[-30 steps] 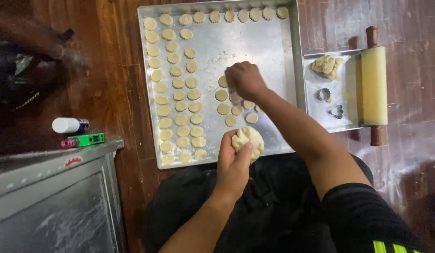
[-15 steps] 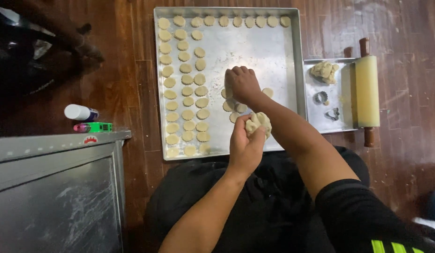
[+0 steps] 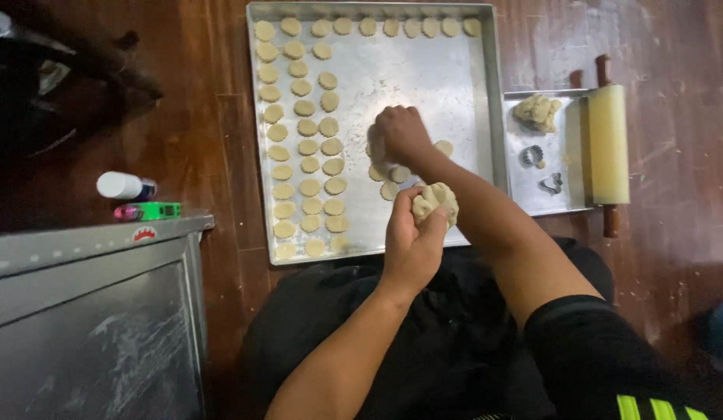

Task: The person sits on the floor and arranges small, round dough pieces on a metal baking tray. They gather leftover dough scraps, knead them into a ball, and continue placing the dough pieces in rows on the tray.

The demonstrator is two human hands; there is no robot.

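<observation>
Far left, on the wooden floor (image 3: 206, 140): a small white-capped bottle (image 3: 124, 186) lay beside a green lighter-like item (image 3: 150, 211), both just beyond the top edge of a grey metal cabinet (image 3: 89, 311).

Centre: a large square metal baking tray (image 3: 463, 85) rested on the floor. Small round dough pieces (image 3: 308, 146) stood in rows down its left side and along its far rim.

Left hand (image 3: 412, 241): raised over the tray's near edge, fingers curled and pinching a lump of pale dough (image 3: 435, 200).

Right hand (image 3: 400, 134): laid knuckles-up on the tray near its middle, fingers folded down onto a small cluster of dough rounds (image 3: 389, 180); whether they pinched one could not be told.

Right: a smaller metal tray (image 3: 568, 198) touched the large tray's right rim, carrying a crumbly dough mass (image 3: 537, 110) and two metal cookie cutters (image 3: 531, 155). A pale rolling pin (image 3: 608, 144) with brown handles lay across its right end.
</observation>
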